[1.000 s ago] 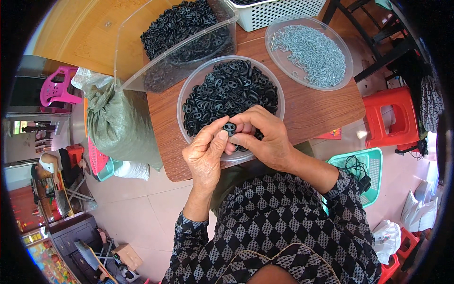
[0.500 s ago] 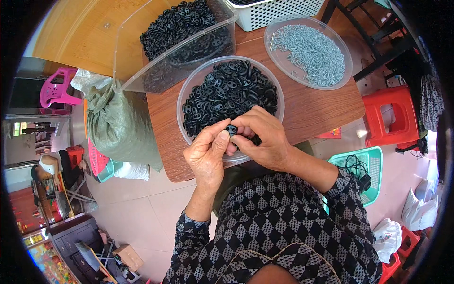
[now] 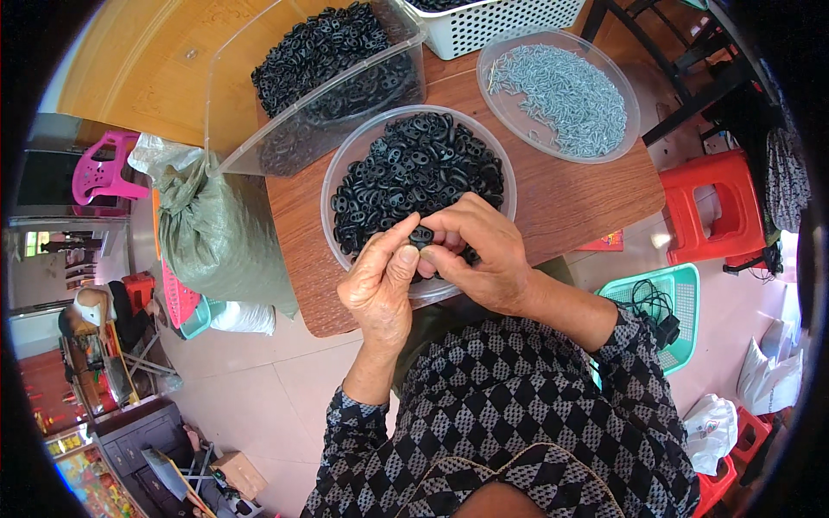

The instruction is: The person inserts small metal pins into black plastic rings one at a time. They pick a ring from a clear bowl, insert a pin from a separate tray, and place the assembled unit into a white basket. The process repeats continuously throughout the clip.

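Between my fingertips is a small black oval piece with two holes [image 3: 420, 236], held over the near rim of a round clear tub [image 3: 333, 155]. My left hand [image 3: 380, 281] pinches it from the left with thumb and forefinger. From the other side my right hand [image 3: 484, 255] grips it too, its fingers curled so that anything else inside is hidden. Many similar black pieces [image 3: 414, 168] fill the tub. At the back right, a round clear lid [image 3: 635, 129] carries a heap of small silvery metal pins or screws [image 3: 566, 95].
A large clear bin [image 3: 315, 129] of black pieces stands behind the tub on the brown table [image 3: 579, 207]. Beside it is a white perforated basket [image 3: 509, 26]. A green sack [image 3: 224, 233] leans at left; a red stool [image 3: 712, 207] and green basket [image 3: 682, 345] are right.
The black piece has turned slightly between my fingertips and sits a little lower against them. Both hands stay in nearly the same place.
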A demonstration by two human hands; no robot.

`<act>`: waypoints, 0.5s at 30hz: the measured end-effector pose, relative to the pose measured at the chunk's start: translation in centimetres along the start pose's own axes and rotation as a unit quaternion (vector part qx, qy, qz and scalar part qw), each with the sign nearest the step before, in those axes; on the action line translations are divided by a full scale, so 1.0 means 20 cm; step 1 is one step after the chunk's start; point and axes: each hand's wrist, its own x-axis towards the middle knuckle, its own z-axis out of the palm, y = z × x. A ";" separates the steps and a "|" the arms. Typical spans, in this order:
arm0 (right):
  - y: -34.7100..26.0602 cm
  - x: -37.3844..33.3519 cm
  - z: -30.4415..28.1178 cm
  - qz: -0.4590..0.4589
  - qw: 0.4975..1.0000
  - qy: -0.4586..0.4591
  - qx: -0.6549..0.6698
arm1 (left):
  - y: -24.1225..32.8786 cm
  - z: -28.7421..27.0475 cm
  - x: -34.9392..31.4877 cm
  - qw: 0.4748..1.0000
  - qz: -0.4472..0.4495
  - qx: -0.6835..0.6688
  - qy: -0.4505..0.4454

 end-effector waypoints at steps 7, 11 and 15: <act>0.01 -0.01 0.02 -0.026 0.999 0.005 -0.022 | -0.03 0.04 -0.05 0.997 -0.013 -0.053 0.045; 0.01 -0.02 0.02 -0.051 0.998 0.010 -0.035 | -0.05 0.05 -0.07 0.995 -0.008 -0.080 0.057; 0.02 0.00 0.01 -0.064 0.997 0.006 -0.037 | -0.05 0.06 -0.07 0.994 -0.023 -0.082 0.070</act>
